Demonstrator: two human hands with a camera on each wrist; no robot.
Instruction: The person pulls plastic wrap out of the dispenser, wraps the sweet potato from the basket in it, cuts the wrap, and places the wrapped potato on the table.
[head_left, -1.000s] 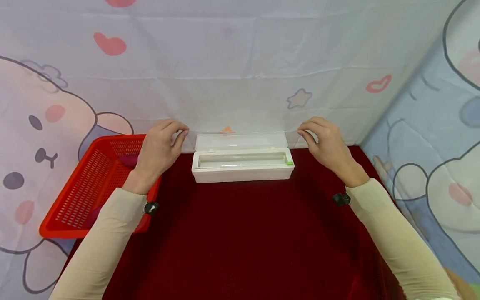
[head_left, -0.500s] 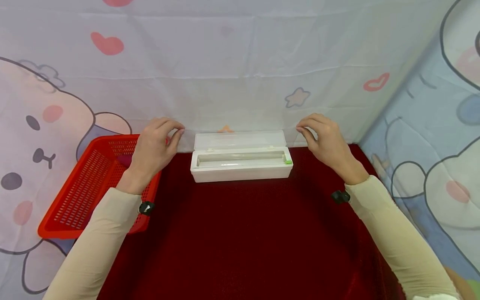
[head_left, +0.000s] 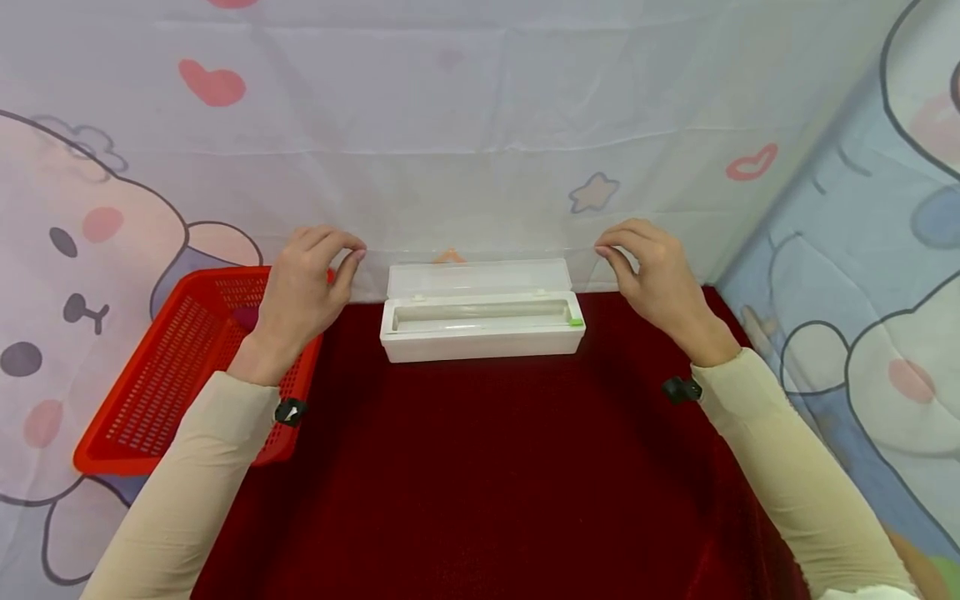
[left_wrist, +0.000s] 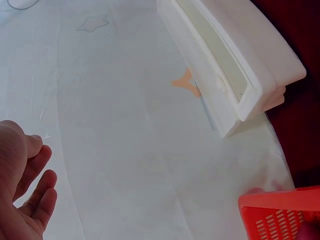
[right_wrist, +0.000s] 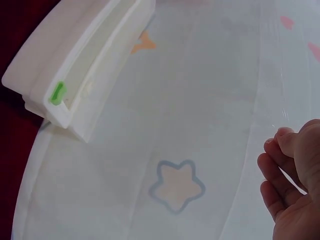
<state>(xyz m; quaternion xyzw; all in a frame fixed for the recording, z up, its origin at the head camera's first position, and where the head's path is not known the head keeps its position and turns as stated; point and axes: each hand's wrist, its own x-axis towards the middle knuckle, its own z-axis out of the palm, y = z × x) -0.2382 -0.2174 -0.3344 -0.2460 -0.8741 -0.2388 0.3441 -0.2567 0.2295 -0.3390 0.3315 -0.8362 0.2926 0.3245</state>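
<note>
Beyond the back of a white cling film dispenser point(head_left: 483, 344), my left hand point(head_left: 302, 287) and right hand point(head_left: 658, 285) are raised on either side. Between thumb and index finger, each pinches a corner of a clear sheet of cling film point(head_left: 517, 252), whose upper edge runs across from hand to hand. Faint creases of the film show by the fingertips in both wrist views. The dispenser's translucent lid point(head_left: 480, 278) is tipped back, and a clear roll lies in its long slot. A green slide cutter point(right_wrist: 58, 93) sits at the dispenser's right end.
A red perforated basket point(head_left: 168, 375) stands at the left, partly behind my left forearm, with a purple item point(head_left: 245, 317) inside. Dark red cloth point(head_left: 480, 483) covers the table. A printed fabric backdrop point(head_left: 465, 108) rises close behind the dispenser.
Both hands have risen slightly, and the left has shifted a little outward to the left, widening the span of film. The dispenser stays in place.
</note>
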